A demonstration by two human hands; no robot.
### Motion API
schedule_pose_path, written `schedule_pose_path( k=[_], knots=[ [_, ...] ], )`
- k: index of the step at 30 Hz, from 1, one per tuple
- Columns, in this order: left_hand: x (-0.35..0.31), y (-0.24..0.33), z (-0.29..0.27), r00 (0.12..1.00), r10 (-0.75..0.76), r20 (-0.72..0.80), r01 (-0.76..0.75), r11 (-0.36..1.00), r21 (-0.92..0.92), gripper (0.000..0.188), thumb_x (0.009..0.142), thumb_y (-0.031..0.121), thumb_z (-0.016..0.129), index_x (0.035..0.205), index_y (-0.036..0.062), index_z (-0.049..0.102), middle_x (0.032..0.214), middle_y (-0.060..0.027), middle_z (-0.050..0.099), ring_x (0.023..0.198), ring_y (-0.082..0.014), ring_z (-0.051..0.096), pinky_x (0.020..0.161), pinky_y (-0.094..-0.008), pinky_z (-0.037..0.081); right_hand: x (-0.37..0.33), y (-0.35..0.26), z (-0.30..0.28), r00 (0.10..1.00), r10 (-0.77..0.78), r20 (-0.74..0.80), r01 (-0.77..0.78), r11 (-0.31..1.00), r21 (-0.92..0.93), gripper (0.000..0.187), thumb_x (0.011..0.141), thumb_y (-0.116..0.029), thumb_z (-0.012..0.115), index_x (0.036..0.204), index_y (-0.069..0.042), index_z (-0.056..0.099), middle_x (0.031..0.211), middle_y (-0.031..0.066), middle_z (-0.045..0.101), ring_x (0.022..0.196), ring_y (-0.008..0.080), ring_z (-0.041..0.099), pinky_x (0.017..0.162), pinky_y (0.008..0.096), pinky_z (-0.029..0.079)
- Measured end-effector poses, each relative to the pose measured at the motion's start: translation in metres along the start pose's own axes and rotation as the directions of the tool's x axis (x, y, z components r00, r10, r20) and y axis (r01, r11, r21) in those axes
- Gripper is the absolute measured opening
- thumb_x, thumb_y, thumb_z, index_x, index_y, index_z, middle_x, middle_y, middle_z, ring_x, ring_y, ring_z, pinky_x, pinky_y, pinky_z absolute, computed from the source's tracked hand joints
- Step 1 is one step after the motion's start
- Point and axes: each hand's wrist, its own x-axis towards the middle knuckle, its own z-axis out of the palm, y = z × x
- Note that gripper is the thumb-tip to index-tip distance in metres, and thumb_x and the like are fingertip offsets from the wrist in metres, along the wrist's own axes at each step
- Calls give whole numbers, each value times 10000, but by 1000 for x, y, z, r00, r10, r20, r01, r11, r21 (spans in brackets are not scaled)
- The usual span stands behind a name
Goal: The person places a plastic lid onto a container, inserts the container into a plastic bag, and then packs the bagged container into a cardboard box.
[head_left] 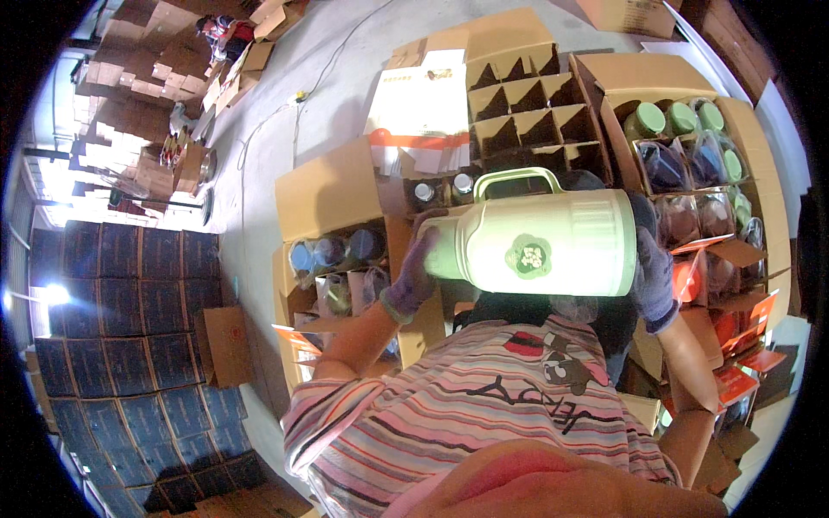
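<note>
A pale green thermos jug [561, 246] lies on its side in the air in front of my striped shirt, handle uppermost. My left hand [412, 274], in a purple-grey glove, is closed around its narrower lid end. At the wide base, my right hand [654, 281], gloved the same way, presses against the bottom; part of its fingers is behind the jug. A dark green round emblem faces me on the jug's side. Behind it stands a carton with cardboard dividers [527, 97], and two silver-topped bottles [462, 183] show just above my left hand.
Flat white boxes [420, 112] rest on the divided carton. To the right, an open carton [656, 78] holds bagged green-lidded jugs; at left, another carton [332, 192] holds blue-lidded ones. Dark stacked cartons [129, 293] line the left side. A person [226, 36] sits far off among boxes.
</note>
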Motion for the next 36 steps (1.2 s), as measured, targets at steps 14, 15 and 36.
schedule_pose_path(
  k=[14,15,36],
  knots=[
    [9,15,-20,962,-57,-266,-29,950,-310,576,816,343,693,1233,-16,523,1149,-108,607,1073,-275,584,957,-397,456,-7,29,8,962,271,-45,-274,950,-146,288,937,-263,599,1090,-19,624,961,149,685,871,214,659,797,338,511],
    [8,9,-16,951,101,-293,-102,995,12,628,781,361,722,1242,-11,514,1155,-110,606,1074,-286,583,950,-404,465,-16,25,17,957,288,-44,-291,936,-200,388,900,-376,627,1088,-37,630,934,192,684,869,307,680,776,381,521],
    [2,-8,-9,691,646,323,-457,46,888,909,544,213,924,1271,-66,454,1161,-167,596,1037,-257,600,909,-415,490,-30,37,87,933,349,93,-313,910,-272,423,824,-472,598,934,-70,671,849,208,674,834,391,654,762,477,514]
  ],
)
